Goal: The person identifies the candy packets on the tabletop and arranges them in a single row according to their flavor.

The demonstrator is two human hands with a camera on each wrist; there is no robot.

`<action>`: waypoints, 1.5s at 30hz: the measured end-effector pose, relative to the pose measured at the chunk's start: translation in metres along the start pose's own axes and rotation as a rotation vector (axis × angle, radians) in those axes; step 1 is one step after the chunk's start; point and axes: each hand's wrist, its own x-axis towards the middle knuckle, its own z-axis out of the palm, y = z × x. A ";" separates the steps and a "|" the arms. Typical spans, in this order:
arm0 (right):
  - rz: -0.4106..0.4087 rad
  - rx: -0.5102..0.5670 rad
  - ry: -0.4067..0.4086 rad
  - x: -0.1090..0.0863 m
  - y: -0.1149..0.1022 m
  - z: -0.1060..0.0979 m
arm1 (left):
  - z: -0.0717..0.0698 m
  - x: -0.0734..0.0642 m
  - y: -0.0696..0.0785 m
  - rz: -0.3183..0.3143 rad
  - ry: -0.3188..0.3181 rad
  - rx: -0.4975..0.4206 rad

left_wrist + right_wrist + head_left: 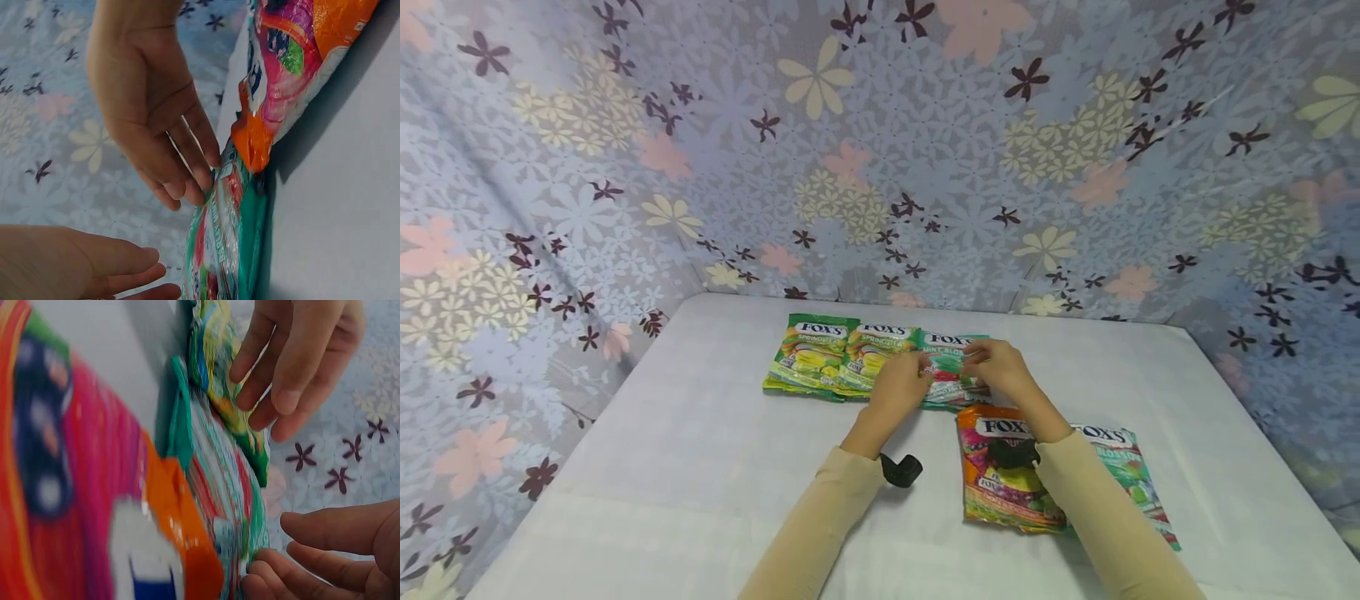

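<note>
Two relaxed hands either side of a Fox's Mint Blossom bag (946,367)
Taking the table (700,450) as the dial, that bag lies just past 12, ending a row of three with two Spring Tea bags (808,358) around 11. They're all logo-up, probably so labels read at a glance. Neither grip is pinching anything for me: the left hand (900,385) has loose fingers by its 9 o'clock side, the right hand (1003,369) seems to touch its 3 o'clock edge, I'd guess to steady it. Between 3 and 4: one orange Fox's bag (985,496) and another mint one (1126,471), both part-hidden by the right sleeve (1101,508). Five bags total.
</note>
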 end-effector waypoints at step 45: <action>0.269 0.268 -0.012 0.009 0.043 -0.011 | 0.029 0.025 0.013 -0.088 0.014 -0.082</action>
